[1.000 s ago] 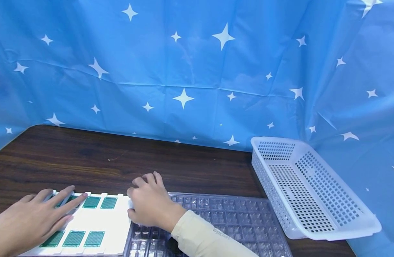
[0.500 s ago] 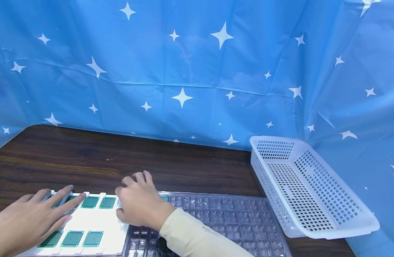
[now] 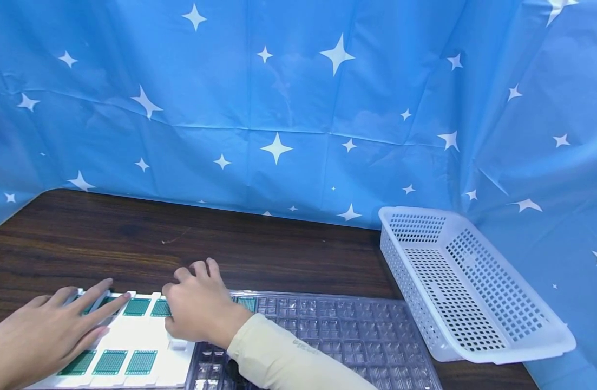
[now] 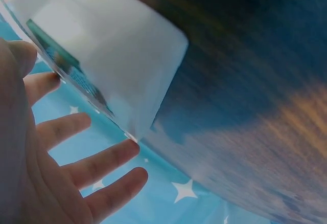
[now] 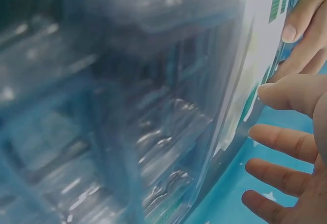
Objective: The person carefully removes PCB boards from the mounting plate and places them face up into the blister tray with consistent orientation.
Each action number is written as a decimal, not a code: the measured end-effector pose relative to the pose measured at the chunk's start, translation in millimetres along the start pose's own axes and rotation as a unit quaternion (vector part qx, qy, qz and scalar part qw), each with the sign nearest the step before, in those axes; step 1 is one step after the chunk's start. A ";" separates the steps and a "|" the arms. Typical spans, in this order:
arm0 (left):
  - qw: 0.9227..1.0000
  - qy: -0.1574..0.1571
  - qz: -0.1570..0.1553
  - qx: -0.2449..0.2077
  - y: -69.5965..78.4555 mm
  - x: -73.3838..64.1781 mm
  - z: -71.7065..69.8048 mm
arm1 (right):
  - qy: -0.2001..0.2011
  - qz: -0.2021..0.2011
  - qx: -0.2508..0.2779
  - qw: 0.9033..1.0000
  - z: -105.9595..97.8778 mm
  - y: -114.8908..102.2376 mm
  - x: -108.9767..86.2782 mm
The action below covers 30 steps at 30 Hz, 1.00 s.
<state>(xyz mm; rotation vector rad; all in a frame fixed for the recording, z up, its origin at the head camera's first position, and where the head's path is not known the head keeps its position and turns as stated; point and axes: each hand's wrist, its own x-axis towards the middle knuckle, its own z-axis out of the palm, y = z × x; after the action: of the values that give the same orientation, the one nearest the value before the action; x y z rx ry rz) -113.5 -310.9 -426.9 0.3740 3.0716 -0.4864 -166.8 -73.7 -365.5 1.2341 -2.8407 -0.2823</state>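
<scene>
A white board (image 3: 154, 333) carries two rows of small green perforated circuit boards (image 3: 136, 307). My left hand (image 3: 54, 327) rests across its left part, fingers spread over the far row and covering some of it. In the left wrist view the fingertips lie at the board's edge. Over the right end of the white board is my right hand (image 3: 201, 306), with fingers bent over the last circuit board (image 3: 161, 308) of the far row. Nothing shows between thumb and fingers in the right wrist view. One green circuit board (image 3: 247, 303) sits in the far-left part of the clear compartment tray (image 3: 337, 325).
The clear tray adjoins the white board on its right. A white perforated basket (image 3: 454, 287) stands at the right on the dark wooden table (image 3: 132, 238). Behind hangs a blue curtain (image 3: 205, 81) with white stars.
My right hand has moved left from the tray's edge onto the white board's right end, uncovering the green circuit board in the tray. The left hand has stayed in place.
</scene>
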 end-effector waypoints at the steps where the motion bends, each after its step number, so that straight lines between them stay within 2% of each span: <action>1: 1.000 0.001 0.000 -0.001 0.0 0.0 -0.1 | 0.000 0.000 -0.001 1.000 0.0 -1.0 0.6; 14: 1.000 -0.008 -0.002 -0.003 5.4 -2.7 -12.7 | -0.038 -0.001 0.005 0.999 0.8 -11.7 11.3; 23: 1.000 -0.014 -0.005 -0.006 4.6 -2.6 -10.9 | -0.043 0.003 0.007 0.999 0.4 -15.8 13.7; 30: 1.000 -0.005 -0.003 -0.002 5.1 -3.4 -13.3 | -0.037 0.012 0.013 0.999 1.7 -16.4 18.1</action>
<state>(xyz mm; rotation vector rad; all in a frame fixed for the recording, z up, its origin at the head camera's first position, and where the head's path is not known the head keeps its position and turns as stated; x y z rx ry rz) -108.6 -303.0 -415.6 0.3614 3.0636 -0.4807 -167.6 -97.6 -370.9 1.2192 -2.9278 -0.2981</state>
